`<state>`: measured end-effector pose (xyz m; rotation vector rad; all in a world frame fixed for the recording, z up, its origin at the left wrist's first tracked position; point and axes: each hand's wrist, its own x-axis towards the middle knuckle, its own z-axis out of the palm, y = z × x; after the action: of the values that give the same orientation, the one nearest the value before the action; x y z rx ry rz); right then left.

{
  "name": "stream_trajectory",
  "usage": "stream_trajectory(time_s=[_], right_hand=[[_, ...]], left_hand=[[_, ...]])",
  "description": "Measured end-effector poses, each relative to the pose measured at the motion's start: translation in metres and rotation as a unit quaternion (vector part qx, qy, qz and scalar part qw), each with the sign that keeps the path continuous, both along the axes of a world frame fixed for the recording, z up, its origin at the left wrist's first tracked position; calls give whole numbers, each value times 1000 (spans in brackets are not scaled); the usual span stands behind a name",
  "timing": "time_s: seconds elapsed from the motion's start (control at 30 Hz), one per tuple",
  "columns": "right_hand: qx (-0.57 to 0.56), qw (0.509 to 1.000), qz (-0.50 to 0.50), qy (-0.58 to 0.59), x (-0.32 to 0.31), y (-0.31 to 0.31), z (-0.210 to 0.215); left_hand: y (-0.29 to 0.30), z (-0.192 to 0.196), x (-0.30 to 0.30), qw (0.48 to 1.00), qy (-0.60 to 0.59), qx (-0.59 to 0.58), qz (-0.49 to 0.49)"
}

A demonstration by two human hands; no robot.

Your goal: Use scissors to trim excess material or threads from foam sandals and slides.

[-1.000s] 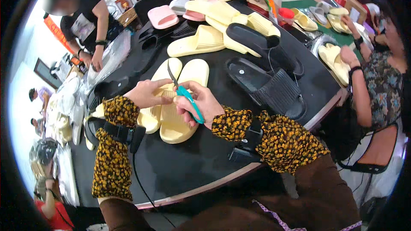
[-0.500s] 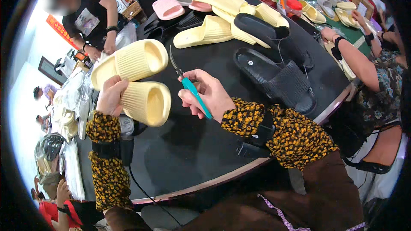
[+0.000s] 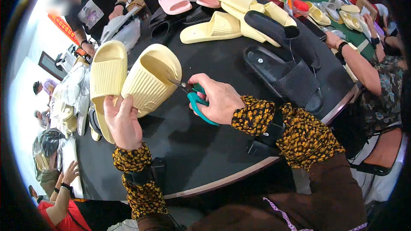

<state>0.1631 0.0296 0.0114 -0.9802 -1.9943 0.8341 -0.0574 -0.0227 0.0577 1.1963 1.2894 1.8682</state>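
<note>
My left hand grips a pair of pale yellow ribbed slippers, thumb on the near side. One, the left slipper, stands almost upright; beside it the right slipper tilts with its opening toward the upper right. In my right hand is a pair of scissors with teal handles. Their blade tips reach the rim of the right slipper's opening; whether they touch it I cannot tell. To the right of my hand lies a black slipper on the dark table.
Several yellow slippers and a pink slipper lie across the table's far side. A second black slipper rests nearby. Plastic-wrapped slippers are heaped at the left. A person stands at the far left; another person's arm is at the right.
My left hand has turned the yellow slippers from lying sideways to nearly upright. The scissors have swung from pointing up to pointing left, their tips now at the right slipper's opening.
</note>
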Motion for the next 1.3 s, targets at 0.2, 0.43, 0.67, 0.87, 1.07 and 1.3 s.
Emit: stream_trajectory(time_s=[0.2,0.43,0.67,0.87,1.07,1.3], right_hand=[[36,999,39,-3,0,4,-7],[10,999,35,13,-2,1,-6],[27,997,53,57,-5,2,-12],[43,994,56,82,-4,4,-14],[35,998,27,54,-4,-3,-2],[57,997,18,53,-1,-2,-4]], left_hand=[[-9,-4,18,998,-26,33,-43],[-11,-11,23,999,8,28,-39],[-11,-16,21,997,21,42,-68],[-9,-17,26,996,38,41,-67],[-13,-14,28,995,58,39,-68],[-10,-22,28,992,65,58,-91]])
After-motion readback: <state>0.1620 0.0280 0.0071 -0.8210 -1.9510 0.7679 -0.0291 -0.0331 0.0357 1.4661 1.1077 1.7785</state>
